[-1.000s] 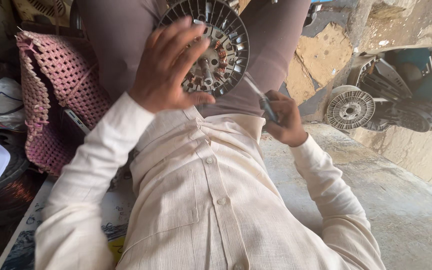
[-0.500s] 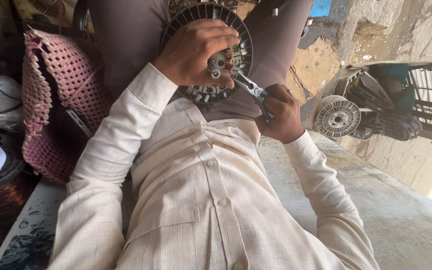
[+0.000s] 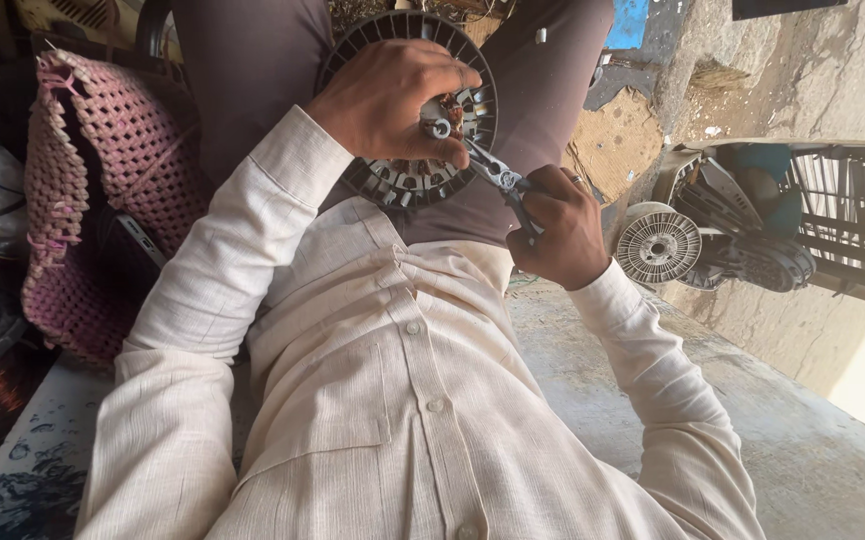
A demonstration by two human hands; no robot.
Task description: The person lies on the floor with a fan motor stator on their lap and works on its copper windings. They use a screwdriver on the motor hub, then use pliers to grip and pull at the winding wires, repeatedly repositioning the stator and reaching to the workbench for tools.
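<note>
A round, ribbed fan motor part (image 3: 408, 180) rests on my lap, dark with a metal hub at its middle. My left hand (image 3: 383, 95) lies over its top and grips it near the hub. My right hand (image 3: 558, 225) holds a pair of pliers (image 3: 493, 172) whose jaws reach up to the hub, right by my left fingertips. Both arms are in cream shirt sleeves.
A pink woven basket (image 3: 93, 200) stands at my left side. On the right, a second round motor part (image 3: 659, 246) lies on the concrete ground beside a fan cage (image 3: 833, 215). A piece of cardboard (image 3: 618, 140) lies beyond my knee.
My left hand slid from lying flat over the motor part to gripping it near the hub. My right hand rose from my side and brought the pliers up to the hub.
</note>
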